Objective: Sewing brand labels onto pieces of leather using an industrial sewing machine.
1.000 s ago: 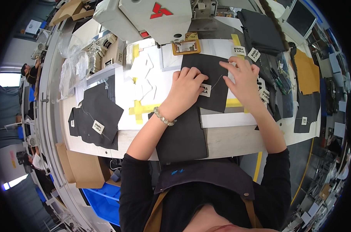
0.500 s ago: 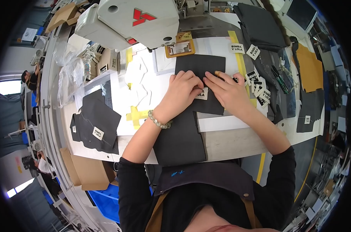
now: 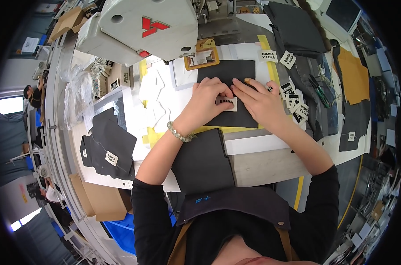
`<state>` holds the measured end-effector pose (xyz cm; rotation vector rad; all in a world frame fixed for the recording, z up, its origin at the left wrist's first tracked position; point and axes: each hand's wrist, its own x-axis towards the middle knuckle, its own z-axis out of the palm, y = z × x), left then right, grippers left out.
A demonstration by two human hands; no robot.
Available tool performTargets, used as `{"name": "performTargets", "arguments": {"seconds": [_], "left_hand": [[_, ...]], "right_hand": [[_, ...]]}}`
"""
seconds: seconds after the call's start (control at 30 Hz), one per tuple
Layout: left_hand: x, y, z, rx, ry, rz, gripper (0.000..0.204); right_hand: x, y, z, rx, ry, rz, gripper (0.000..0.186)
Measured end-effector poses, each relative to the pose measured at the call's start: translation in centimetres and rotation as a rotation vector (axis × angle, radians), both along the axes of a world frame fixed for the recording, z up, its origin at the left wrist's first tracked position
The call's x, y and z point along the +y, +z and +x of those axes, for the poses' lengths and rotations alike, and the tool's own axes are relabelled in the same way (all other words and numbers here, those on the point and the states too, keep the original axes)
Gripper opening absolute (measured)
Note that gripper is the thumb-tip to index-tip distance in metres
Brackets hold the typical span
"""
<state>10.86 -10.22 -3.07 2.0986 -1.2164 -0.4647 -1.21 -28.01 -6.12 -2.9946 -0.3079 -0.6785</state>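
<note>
A black fabric piece (image 3: pixel 238 70) lies flat at the middle of the table, with a small white fabric label (image 3: pixel 229 107) with dark print near its centre. The thumb and curled fingers of my left hand (image 3: pixel 205 104) close on this label's upper left side. Stretched fingers of my right hand (image 3: pixel 264 106) rest flat on the fabric, just right of the label, holding nothing. Nearer to me, another piece of black fabric (image 3: pixel 202 161) reaches the table's front edge.
A white sewing machine head (image 3: pixel 147 26) stands beyond my left hand, near a yellow-framed clamp plate (image 3: pixel 202 58). Loose labels (image 3: pixel 297 106) lie to the right. Black pieces (image 3: pixel 107 145) and a plastic bag (image 3: pixel 76 95) are at left; dark folded fabric (image 3: pixel 295 31) sits far right.
My left thumb and fingers have shifted on the label, showing more of its printed face. My right hand stays almost in place on the fabric. The whole view has shifted slightly.
</note>
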Motion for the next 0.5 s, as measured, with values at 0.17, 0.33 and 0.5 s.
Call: {"name": "performTargets", "arguments": {"seconds": [0.17,0.33,0.5], "left_hand": [[0.1,0.5,-0.7,-0.005,0.004,0.032,0.031],[0.3,0.5,-0.6,0.001,-0.019,0.022,0.030],[0.6,0.3,0.0,0.076,-0.051,0.002,0.024]], "right_hand": [[0.1,0.0,-0.2,0.034,-0.021,0.013,0.037],[-0.2,0.6,-0.7,0.014,0.014,0.083,0.034],[0.4,1.4,-3.3,0.009,0.119,0.192,0.029]]}}
